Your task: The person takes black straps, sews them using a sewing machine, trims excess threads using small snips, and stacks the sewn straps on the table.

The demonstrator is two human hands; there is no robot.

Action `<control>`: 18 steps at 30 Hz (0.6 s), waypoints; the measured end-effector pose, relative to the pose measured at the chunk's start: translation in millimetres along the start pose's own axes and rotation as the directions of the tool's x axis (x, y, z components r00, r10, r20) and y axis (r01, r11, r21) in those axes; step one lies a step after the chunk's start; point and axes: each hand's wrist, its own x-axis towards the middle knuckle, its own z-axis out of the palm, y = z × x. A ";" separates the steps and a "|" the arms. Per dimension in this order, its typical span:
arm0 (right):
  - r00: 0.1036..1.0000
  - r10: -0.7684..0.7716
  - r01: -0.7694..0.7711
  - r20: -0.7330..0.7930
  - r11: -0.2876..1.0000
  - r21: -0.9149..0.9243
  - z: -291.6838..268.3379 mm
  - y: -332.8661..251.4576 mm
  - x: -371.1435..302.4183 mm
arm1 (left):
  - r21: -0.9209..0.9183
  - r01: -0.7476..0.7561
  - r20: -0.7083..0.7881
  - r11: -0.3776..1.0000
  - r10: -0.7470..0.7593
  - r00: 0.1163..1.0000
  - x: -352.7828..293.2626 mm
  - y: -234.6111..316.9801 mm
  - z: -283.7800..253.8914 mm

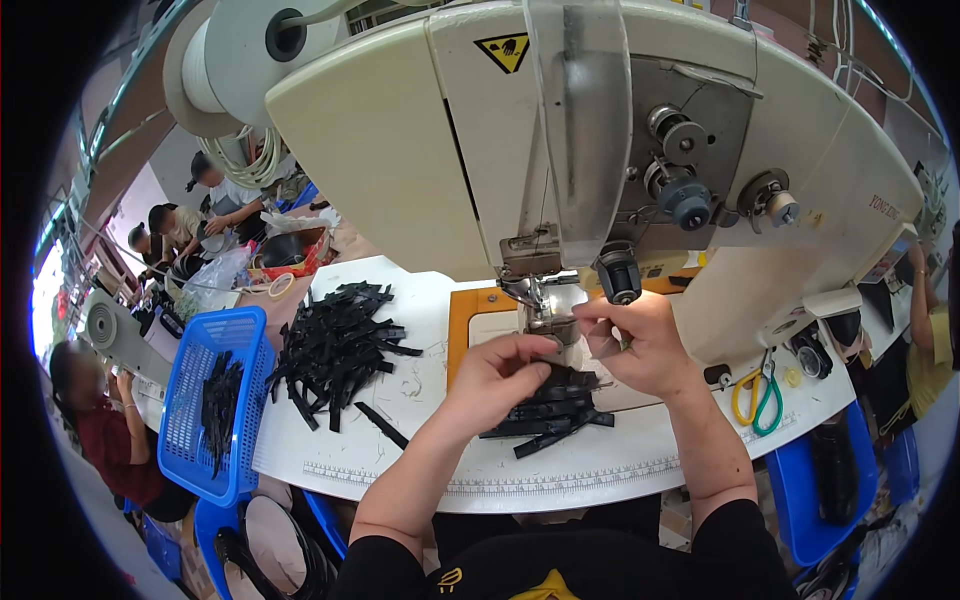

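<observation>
Both my hands work close to the presser foot [550,310] of a large cream sewing machine [360,120]. My left hand [485,385] is left of the foot, thumb and forefinger closed at the tips. Whatever lies between them is too small to make out. My right hand [645,345] is raised just right of the foot, its fingers pinched together; what they hold is hidden. Beneath and between the hands lies a small bunch of black strips [550,415]. Farther left spreads a larger heap of black strips [335,345], with a single strip [381,425] lying apart.
Left of the white table [430,470] stands a blue basket [185,455] with more black strips. Scissors with yellow and green handles [762,395] lie at the right. A blue bin [855,500] is below them. Co-workers [100,430] sit at the left; another person [930,340] is far right.
</observation>
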 end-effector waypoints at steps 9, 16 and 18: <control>0.755 0.559 -0.622 0.342 0.776 0.105 4.5 3.0 17.7 | 0.497 -0.375 -0.005 0.783 0.435 0.901 -9.1 -2.2 3.7; 0.939 0.324 -0.343 0.115 0.909 0.237 17.9 10.5 -2.9 | 0.620 -0.314 -0.108 0.719 0.474 0.874 -18.1 -2.9 0.5; 0.865 0.488 -0.441 0.116 0.630 0.639 5.0 9.4 -17.5 | 0.641 -0.325 -0.090 0.696 0.489 0.868 -28.5 -1.2 1.5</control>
